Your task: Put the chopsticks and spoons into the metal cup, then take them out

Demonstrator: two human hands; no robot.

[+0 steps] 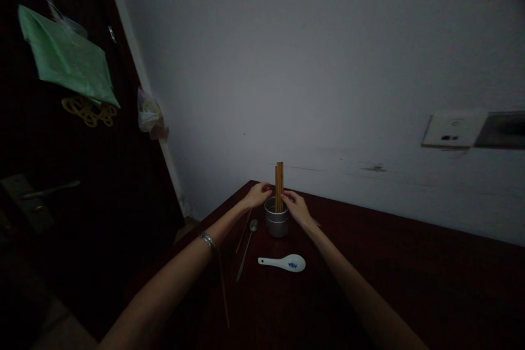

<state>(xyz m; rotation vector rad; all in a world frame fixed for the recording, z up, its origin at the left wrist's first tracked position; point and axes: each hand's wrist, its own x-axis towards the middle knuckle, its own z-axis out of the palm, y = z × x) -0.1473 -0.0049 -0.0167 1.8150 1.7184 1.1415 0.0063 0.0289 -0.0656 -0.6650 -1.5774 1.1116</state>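
Observation:
A small metal cup (276,222) stands on the dark wooden table (389,268) near its far corner. A bundle of wooden chopsticks (279,183) stands upright in it. My left hand (257,194) rests against the cup's left rim with curled fingers. My right hand (296,206) is at the right rim, its fingers pinching the chopsticks low down. A bracelet (208,240) sits on my left wrist.
In front of the cup lie a white ceramic spoon (284,263) with a blue mark, a metal spoon (247,248) and two loose chopsticks (223,287). A dark door (61,175) with a handle stands at the left, a green bag (68,57) hanging on it. A wall socket (451,130) is at the right.

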